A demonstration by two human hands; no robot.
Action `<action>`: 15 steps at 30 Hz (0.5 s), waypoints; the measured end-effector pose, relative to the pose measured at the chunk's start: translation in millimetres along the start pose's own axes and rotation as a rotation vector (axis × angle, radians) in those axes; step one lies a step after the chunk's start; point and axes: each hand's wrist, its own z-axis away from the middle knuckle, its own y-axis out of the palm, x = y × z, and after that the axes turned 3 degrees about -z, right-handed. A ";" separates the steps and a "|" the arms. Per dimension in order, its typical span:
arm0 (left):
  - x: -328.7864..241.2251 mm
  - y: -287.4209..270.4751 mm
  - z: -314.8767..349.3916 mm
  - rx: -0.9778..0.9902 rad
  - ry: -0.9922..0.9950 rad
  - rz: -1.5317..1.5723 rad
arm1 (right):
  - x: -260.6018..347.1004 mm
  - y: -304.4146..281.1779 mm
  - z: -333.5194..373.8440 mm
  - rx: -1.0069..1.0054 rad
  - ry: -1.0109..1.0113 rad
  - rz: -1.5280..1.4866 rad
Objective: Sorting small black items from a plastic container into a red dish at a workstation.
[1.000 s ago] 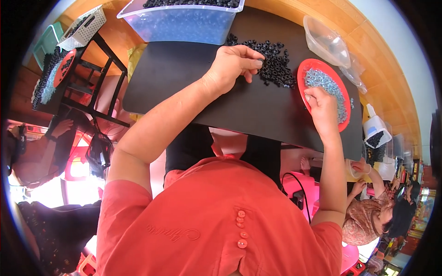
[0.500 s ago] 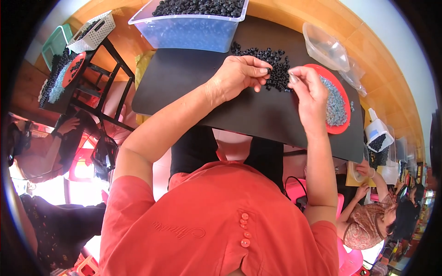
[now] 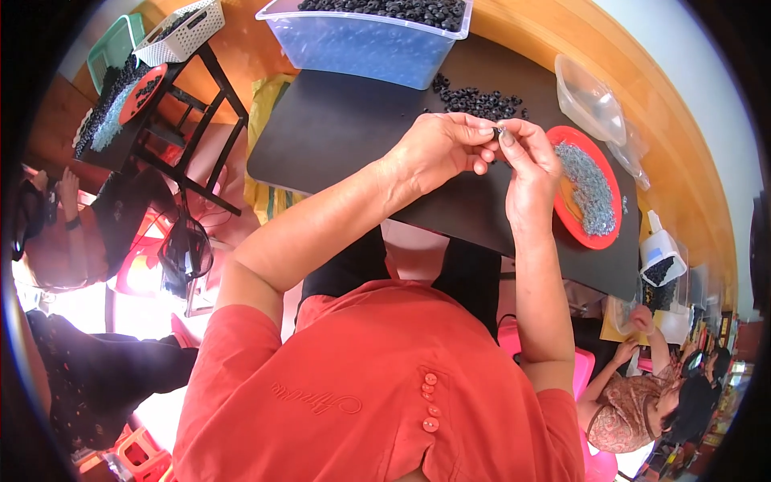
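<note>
Over the dark table [image 3: 337, 120], my two hands meet fingertip to fingertip. My left hand [image 3: 450, 153] pinches a small black ring-like piece [image 3: 497, 132] between thumb and finger. Against that piece, the thumb and forefinger of my right hand [image 3: 532, 173] are pressed together; whatever they hold is too small to make out. Just beyond my fingers lies a loose pile of similar black pieces [image 3: 482, 102]. Right of my right hand is a red plate [image 3: 613, 234] holding a heap of small, clear bluish pieces [image 3: 590, 189].
A clear bluish tub [image 3: 361, 52] of black pieces stands at the table's far side. Clear plastic containers [image 3: 590, 96] lie far right. On the left is a stool [image 3: 213, 112] beside a white basket [image 3: 181, 36]. Other people sit at left and at right, where one person [image 3: 630, 402] works.
My right hand has moved left to meet the black piece in my left hand. The view has shifted, so the table and tub appear farther right.
</note>
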 end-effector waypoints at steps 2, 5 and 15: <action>0.9 -3.3 0.8 0.017 -0.012 -0.018 | 0.1 4.3 1.7 -0.010 0.000 0.000; 2.7 -7.0 1.2 -0.005 -0.015 -0.015 | -1.5 6.1 1.2 -0.033 -0.008 0.025; 9.4 -8.7 3.2 -0.054 -0.009 -0.003 | -7.0 -1.1 -1.7 -0.082 0.008 0.052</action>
